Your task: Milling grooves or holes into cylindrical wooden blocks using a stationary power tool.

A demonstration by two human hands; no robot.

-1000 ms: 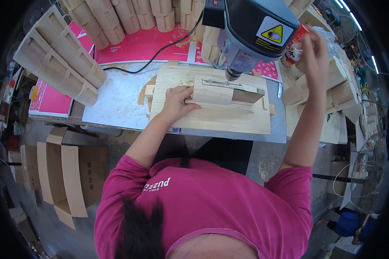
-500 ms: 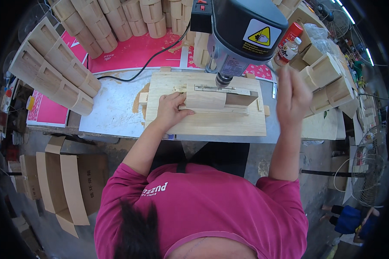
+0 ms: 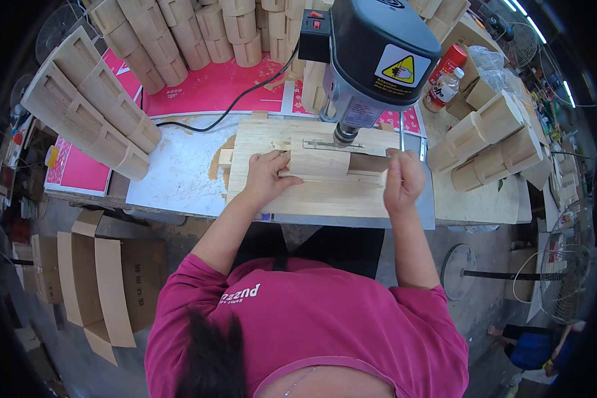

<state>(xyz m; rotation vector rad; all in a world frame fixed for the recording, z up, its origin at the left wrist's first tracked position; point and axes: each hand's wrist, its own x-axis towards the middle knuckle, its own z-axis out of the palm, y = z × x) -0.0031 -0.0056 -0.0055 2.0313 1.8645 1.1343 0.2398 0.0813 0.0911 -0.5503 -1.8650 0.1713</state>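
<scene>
Because the silver metal drill chuck (image 3: 344, 134) sits above it, my left hand (image 3: 266, 178) clamps the pale rounded wooden block (image 3: 320, 162) just rightward, apparently for steadiness, while my right hand (image 3: 404, 180) closes round a slim silver metal lever (image 3: 402, 131).

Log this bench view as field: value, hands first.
Left hand: gripping the left end of the wooden piece
Right hand: closed at the lower end of a thin metal rod
Machine: black-topped drill press; chuck over the wooden piece, bit contact unclear
Support: pale wooden board under the wooden piece
Bench left: stacked wooden cylinders
Bench right: red can, clear bottle
Floor left: open cardboard box
</scene>
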